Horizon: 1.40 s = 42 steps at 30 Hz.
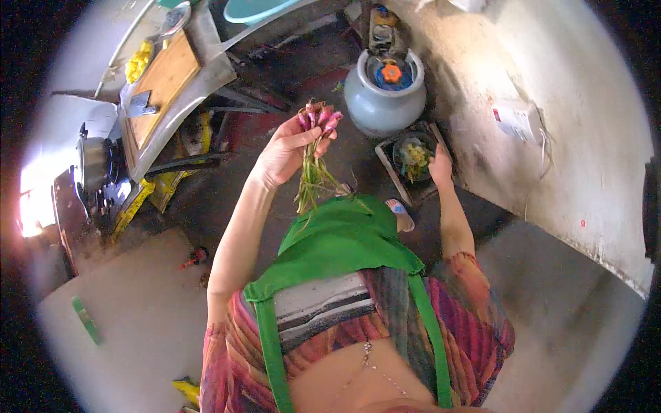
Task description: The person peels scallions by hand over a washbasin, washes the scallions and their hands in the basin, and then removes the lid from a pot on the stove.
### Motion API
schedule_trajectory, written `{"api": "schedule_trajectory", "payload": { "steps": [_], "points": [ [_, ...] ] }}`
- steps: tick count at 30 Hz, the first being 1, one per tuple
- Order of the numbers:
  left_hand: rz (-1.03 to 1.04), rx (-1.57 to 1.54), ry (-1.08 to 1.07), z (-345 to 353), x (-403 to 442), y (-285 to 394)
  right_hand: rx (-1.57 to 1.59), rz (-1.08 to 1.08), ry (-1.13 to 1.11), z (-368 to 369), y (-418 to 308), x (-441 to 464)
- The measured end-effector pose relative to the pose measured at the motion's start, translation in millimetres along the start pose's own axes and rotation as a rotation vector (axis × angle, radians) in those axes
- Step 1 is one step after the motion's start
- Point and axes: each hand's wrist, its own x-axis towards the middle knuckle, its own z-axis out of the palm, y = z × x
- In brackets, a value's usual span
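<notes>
Pink-bulbed stalks (314, 170) fill the left hand's grip (284, 153); I cannot tell the right hand's grip (441, 167).

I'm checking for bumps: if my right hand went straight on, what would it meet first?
Your right hand would probably meet the square frame beside it first, with the grey cylinder beyond; depth is unclear.

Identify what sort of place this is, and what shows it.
Probably a kitchen, likely a small one: a wooden cutting board with a blade on it, what looks like a gas cylinder, and a metal pot.
</notes>
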Motion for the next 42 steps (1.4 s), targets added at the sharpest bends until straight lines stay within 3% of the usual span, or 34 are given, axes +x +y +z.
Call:
{"api": "schedule_trajectory", "payload": {
  "steps": [2,4,7,9,10,13,15,19,22,25,27,29,33,36,42],
  "points": [
    [0.061,-0.056,-0.017,-6.1,-2.5,11.1,0.139,0.094,0.107,-23.6,-13.1,-4.9],
    [0.076,-0.096,-0.012,-18.3,-3.3,17.4,0.269,0.021,0.192,21.4,24.9,17.5],
    [0.106,-0.173,-0.007,-39.5,0.6,22.1,0.499,0.010,0.298,8.7,-4.3,18.0],
    [0.158,-0.353,0.026,-45.4,4.9,26.9,0.936,0.055,0.098,-35.3,-62.9,-0.9],
    [0.163,-0.400,0.028,-46.8,7.0,30.0,0.982,0.111,0.064,-55.2,-95.0,-7.6],
    [0.187,-0.399,0.006,-47.7,13.3,40.2,1.134,-0.075,-0.073,-94.3,-155.7,-5.7],
    [0.174,-0.404,-0.012,-50.0,19.5,48.2,1.090,-0.170,-0.179,-130.2,-192.2,5.8],
    [0.213,-0.452,-0.028,-42.2,34.2,64.1,1.063,-0.569,-0.139,-198.0,-259.3,27.5],
    [0.291,-0.502,0.007,-38.3,39.8,72.1,0.985,-0.691,-0.334,-249.7,-314.7,22.3],
    [0.308,-0.471,0.143,-34.6,44.0,83.7,0.784,-0.808,-0.372,-259.4,-349.8,28.1],
    [0.333,-0.443,0.189,-41.9,49.8,89.3,0.856,-0.897,-0.284,-246.0,-366.4,37.6],
    [0.344,-0.460,0.133,-60.7,56.9,91.4,0.741,-0.906,-0.201,-238.2,-379.5,50.1],
    [0.374,-0.440,0.213,-86.6,66.4,110.7,0.824,-0.875,-0.273,-223.6,-410.0,70.6],
    [0.283,-0.432,0.258,-112.3,73.4,138.5,0.825,-0.814,-0.302,-216.2,-438.5,84.4],
    [0.367,-0.144,0.335,-173.1,99.2,200.1,0.934,-0.730,-0.381,-198.4,-507.1,129.4]
  ]
}}
